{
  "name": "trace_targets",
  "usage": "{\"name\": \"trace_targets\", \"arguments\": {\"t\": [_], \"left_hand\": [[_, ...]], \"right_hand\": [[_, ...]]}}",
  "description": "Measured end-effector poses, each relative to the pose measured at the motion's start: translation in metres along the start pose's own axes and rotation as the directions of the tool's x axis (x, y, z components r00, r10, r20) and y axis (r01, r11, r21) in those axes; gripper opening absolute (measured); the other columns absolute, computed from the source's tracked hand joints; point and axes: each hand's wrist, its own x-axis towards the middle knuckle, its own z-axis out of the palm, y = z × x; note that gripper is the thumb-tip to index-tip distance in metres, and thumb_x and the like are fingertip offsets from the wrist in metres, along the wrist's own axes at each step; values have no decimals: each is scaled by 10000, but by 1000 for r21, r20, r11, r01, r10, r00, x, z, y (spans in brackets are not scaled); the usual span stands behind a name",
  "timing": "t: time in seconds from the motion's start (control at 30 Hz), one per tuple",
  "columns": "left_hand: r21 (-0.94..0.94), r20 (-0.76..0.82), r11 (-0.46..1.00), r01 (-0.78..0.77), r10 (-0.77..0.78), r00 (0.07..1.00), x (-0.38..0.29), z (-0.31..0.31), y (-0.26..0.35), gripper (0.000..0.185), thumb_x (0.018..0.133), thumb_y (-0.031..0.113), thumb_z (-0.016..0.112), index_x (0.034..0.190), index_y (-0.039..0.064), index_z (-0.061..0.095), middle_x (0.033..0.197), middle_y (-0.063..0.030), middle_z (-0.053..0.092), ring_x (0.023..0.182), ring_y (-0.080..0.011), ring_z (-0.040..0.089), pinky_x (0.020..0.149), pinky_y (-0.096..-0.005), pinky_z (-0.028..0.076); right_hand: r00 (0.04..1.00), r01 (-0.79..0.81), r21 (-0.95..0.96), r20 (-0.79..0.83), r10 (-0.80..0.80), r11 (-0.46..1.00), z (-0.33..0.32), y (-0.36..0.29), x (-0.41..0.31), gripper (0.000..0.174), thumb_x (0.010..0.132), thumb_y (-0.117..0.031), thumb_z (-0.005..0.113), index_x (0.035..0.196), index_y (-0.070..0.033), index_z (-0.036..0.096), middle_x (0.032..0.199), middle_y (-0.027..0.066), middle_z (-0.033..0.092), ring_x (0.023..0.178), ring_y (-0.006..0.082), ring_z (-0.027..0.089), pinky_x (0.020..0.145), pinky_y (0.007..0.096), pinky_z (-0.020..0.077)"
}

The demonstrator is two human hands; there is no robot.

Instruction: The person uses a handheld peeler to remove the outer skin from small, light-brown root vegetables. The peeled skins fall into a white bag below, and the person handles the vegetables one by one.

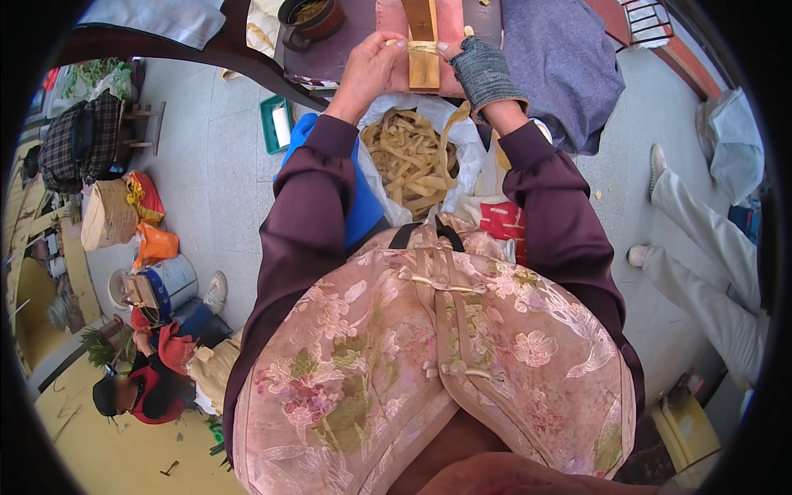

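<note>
A pale yellow strip (423, 46) spans a narrow wooden block (424, 73) from side to side. My left hand (370, 67), bare, pinches one end between thumb and fingers. At the other end, the thumb of my right hand (489, 73) presses the strip; this hand wears a grey knitted fingerless glove. Beneath the block lies a pink pad (391, 17) on a dark tabletop (359, 46). Just below my hands, a white plastic bag (378, 105) holds a heap of curled tan strips (411, 164), one of them rising along its right side.
A brown handled pot (318, 21) with yellowish pieces stands at the table's left. Grey-purple cloth (557, 68) hangs at the right. A green tray (275, 124) with a white roll lies on the floor. One person (148, 377) sits at left; another's legs (699, 247) show at right.
</note>
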Motion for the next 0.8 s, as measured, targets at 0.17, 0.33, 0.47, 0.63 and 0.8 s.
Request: {"name": "trace_targets", "arguments": {"t": [0.17,0.33,0.47,0.63,0.8], "left_hand": [[287,-68,957,-31,52,996,22,-1,-21,207,861,228,551,959,52,603,741,-54,559,644,-142,511,578,-268,408],[606,-28,796,2,18,999,-5,1,-29,259,835,242,568,953,18,622,861,-164,640,821,-244,611,737,-337,467],[489,39,851,-191,197,980,-39,-3,-42,238,872,233,538,959,35,637,962,-111,633,867,-225,601,781,-319,469],[-475,346,658,584,-471,812,-97,27,-5,281,955,257,469,1073,23,571,917,-51,615,837,-144,591,773,-271,482],[-786,522,208,583,-283,805,-106,12,-33,332,982,254,423,1211,15,440,864,-3,582,540,-41,490,520,-143,420]], "right_hand": [[987,-116,-45,108,120,992,43,21,15,310,891,-318,477,956,-80,665,918,189,637,868,338,618,749,413,492],[970,-111,-111,204,132,988,49,19,-9,373,908,-332,431,968,-33,646,940,202,631,908,358,609,777,440,476],[933,-349,113,135,334,930,16,-13,-29,344,912,-368,464,970,-64,613,890,166,607,853,336,597,748,424,461],[939,208,339,-333,-91,918,-7,-68,-63,204,867,-250,569,962,-81,633,846,113,610,825,307,587,727,380,456],[966,247,502,-198,-168,829,14,-88,-97,187,879,-208,550,1011,-101,630,987,68,614,948,256,564,831,366,444]]}}
